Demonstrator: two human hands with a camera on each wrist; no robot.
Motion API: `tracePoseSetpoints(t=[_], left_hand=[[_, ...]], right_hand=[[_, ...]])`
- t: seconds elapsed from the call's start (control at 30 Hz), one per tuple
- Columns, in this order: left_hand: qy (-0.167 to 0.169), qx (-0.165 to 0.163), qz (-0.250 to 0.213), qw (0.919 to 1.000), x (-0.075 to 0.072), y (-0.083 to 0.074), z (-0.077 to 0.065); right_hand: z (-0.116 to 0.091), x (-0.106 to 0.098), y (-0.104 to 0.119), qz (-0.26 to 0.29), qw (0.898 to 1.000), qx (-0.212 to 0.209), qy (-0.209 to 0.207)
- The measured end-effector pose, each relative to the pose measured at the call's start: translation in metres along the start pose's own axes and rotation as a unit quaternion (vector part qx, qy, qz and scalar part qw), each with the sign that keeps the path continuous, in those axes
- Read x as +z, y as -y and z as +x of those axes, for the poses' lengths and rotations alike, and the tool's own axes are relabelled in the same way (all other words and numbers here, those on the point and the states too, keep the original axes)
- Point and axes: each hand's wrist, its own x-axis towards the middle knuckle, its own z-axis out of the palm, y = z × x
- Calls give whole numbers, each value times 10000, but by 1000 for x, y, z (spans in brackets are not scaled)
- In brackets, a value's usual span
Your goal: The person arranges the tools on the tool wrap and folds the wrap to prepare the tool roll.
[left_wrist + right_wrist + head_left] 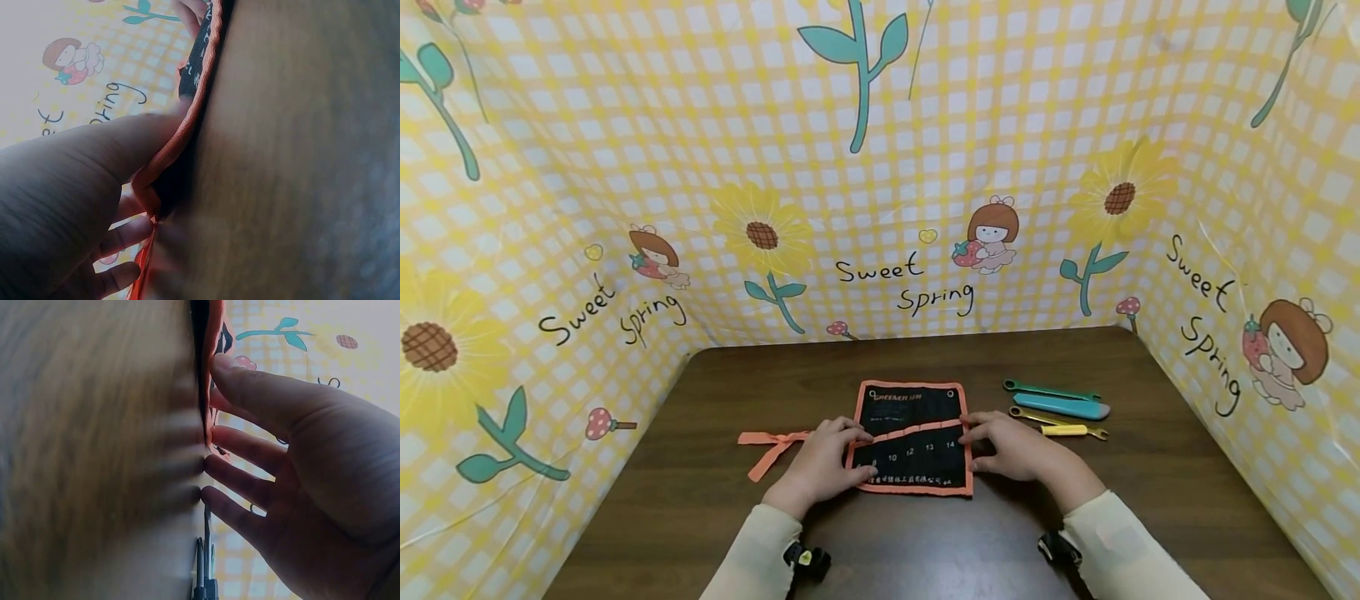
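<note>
A black tool pouch (917, 462) with orange trim lies on the table, its pocket front printed with numbers. My left hand (823, 462) rests at its left side, thumb and fingertips on the fabric. In the left wrist view the left thumb (144, 137) lies over the orange-edged front, the other fingers spread beside the corner. My right hand (1011, 446) touches the right edge with its fingertips, fingers spread and gently bent. The right wrist view shows the right thumb (250, 384) against the orange trim. An orange tie strap (771, 450) extends left of the pouch.
Right of the pouch lie a green wrench (1052, 390), a light blue, rounded-end object (1067, 406), a gold-coloured wrench (1026, 414) and a yellow handle (1063, 431). The brown wooden table (737, 375) is enclosed by a yellow checked cloth (880, 208) at the back and sides.
</note>
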Motion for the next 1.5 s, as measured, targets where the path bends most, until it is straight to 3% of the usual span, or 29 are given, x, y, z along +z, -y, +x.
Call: tracePoseSetpoints(t=[0.43, 0.73, 0.83, 1.07, 1.2, 1.5], left_hand=[[-316, -140, 647, 9973, 2, 2, 0], [7, -235, 777, 9967, 3, 0, 0], [-43, -141, 639, 9978, 4, 0, 0], [-508, 183, -22, 9985, 4, -1, 1], [-416, 198, 74, 9989, 5, -2, 1], [-194, 47, 311, 9993, 6, -2, 0]], right_hand=[[-1, 0, 14, -100, 9996, -248, 39], [-1, 2, 19, -162, 9985, -522, 80], [0, 1, 19, -100, 9989, -466, -6], [3, -4, 16, 51, 9992, -23, -399], [2, -5, 15, -47, 9997, 169, -188], [-1, -4, 10, 66, 9996, 172, 232]])
